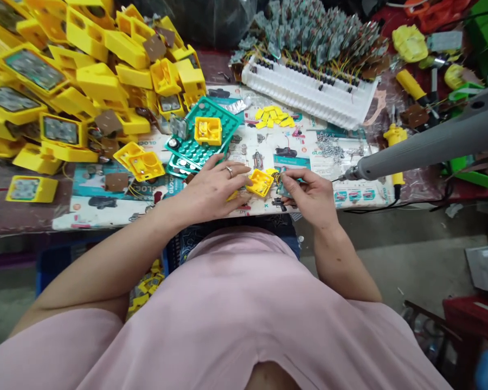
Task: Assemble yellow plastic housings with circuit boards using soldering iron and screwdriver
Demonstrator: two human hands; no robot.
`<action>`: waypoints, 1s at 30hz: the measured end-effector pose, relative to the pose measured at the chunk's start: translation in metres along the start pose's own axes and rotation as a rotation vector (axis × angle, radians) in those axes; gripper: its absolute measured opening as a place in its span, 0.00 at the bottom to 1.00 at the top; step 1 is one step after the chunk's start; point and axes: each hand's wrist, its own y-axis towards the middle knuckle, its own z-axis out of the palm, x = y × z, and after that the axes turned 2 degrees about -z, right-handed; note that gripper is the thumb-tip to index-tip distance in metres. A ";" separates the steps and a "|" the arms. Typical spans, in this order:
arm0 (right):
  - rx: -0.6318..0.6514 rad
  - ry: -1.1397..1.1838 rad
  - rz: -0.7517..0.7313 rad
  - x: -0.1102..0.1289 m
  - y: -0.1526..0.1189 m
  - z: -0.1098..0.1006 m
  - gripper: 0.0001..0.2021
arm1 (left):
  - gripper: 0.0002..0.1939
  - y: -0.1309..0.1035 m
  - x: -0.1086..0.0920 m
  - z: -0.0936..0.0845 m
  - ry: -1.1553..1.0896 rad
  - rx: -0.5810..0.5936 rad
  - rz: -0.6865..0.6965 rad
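Observation:
My left hand [215, 189], with a ring on one finger, reaches across the newspaper-like printed sheet. Its fingertips hold the edge of a small yellow plastic casing [261, 184], whose hollow side faces up. More yellow plastic shows beneath those fingers, partly hidden. Just right of the casing, my right hand [311, 196] pinches a small greenish circuit board [283, 189] between thumb and fingers. Thin wires [275, 174] lie between the board and the casing. Beyond my left hand, another open yellow casing [208, 131] rests on a green perforated tray [228, 122].
Yellow casings [101, 81] are heaped at the left. At the back, a white ribbed rack [309, 92] carries wired circuit boards [317, 32]. Small yellow pieces [274, 116] and screws [331, 147] lie on the sheet. A grey electric screwdriver [415, 138] juts in from the right, beside a yellow-handled soldering iron [396, 141].

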 end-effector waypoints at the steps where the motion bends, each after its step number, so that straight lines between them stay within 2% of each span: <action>1: 0.001 0.010 0.021 -0.003 -0.003 -0.001 0.16 | 0.15 -0.001 -0.002 0.000 0.000 -0.025 -0.013; 5: -0.004 0.050 0.077 -0.010 -0.010 -0.004 0.16 | 0.27 0.000 -0.015 0.007 -0.023 -0.081 -0.055; 8: 0.001 0.068 0.100 -0.011 -0.012 -0.006 0.17 | 0.31 0.007 -0.022 0.016 -0.073 -0.077 -0.072; 14: 0.004 0.086 0.096 -0.011 -0.012 -0.006 0.17 | 0.31 0.018 -0.016 0.024 -0.086 -0.085 -0.082; 20: 0.016 0.151 0.105 -0.002 -0.012 -0.002 0.18 | 0.33 0.012 -0.012 0.017 0.081 -0.109 -0.036; 30: -0.008 0.154 0.010 0.002 -0.009 0.005 0.17 | 0.32 0.006 -0.014 0.011 0.207 -0.171 -0.051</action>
